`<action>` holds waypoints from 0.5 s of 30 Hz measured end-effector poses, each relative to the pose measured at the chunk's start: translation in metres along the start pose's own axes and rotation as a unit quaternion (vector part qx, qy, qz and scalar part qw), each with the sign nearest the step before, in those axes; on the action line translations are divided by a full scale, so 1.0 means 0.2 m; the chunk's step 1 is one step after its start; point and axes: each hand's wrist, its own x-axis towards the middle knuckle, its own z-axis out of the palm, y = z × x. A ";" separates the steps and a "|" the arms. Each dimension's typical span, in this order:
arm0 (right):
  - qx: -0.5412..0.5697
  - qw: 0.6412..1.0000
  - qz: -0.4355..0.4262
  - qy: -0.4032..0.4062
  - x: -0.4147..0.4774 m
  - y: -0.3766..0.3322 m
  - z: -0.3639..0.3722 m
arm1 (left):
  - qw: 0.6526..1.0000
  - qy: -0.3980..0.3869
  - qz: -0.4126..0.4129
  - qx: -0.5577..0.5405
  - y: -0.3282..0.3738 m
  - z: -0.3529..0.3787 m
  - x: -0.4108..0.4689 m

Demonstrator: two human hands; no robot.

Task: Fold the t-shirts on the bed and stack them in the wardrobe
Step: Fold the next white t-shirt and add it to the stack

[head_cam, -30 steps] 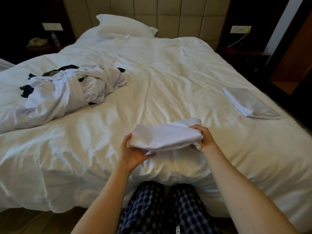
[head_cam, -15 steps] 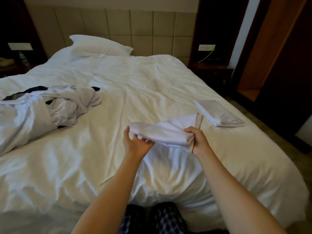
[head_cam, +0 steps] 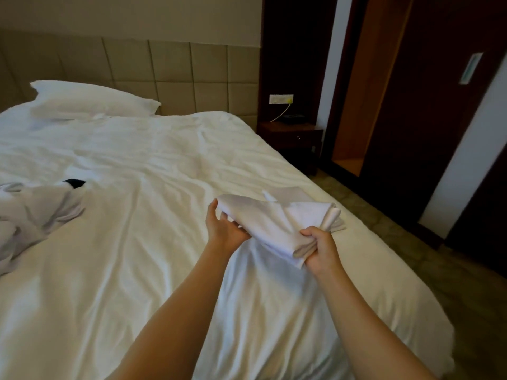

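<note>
A folded white t-shirt [head_cam: 277, 223] hangs in the air above the white bed [head_cam: 142, 215]. My right hand [head_cam: 319, 249] grips its near corner with curled fingers. My left hand [head_cam: 223, 229] supports its left end from below, thumb up along the edge. Right behind it, a second folded white t-shirt [head_cam: 288, 192] lies near the bed's right side, mostly hidden by the held one. A heap of unfolded white and dark clothes [head_cam: 35, 212] sits at the left edge. The wardrobe [head_cam: 411, 105] stands dark brown to the right, one orange-lit section open.
A pillow [head_cam: 90, 101] lies at the padded headboard. A dark nightstand [head_cam: 292, 138] with a wall socket and cable stands between bed and wardrobe. Patterned carpet [head_cam: 411, 242] runs along the bed's right side.
The view has swung right toward the wardrobe. Both hands have carried the folded t-shirt rightward, over the folded one lying on the bed.
</note>
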 end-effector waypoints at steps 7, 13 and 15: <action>0.050 0.998 -0.044 0.024 0.36 -0.13 -0.13 | 0.998 -0.034 -0.048 0.010 -0.15 0.17 0.52; 0.057 0.994 -0.064 0.071 0.80 -0.16 -0.21 | 0.998 -0.042 -0.034 0.044 -0.23 0.30 0.99; 0.082 0.993 -0.059 0.056 0.92 -0.15 -0.21 | 0.998 -0.039 -0.021 0.041 -0.24 0.31 1.10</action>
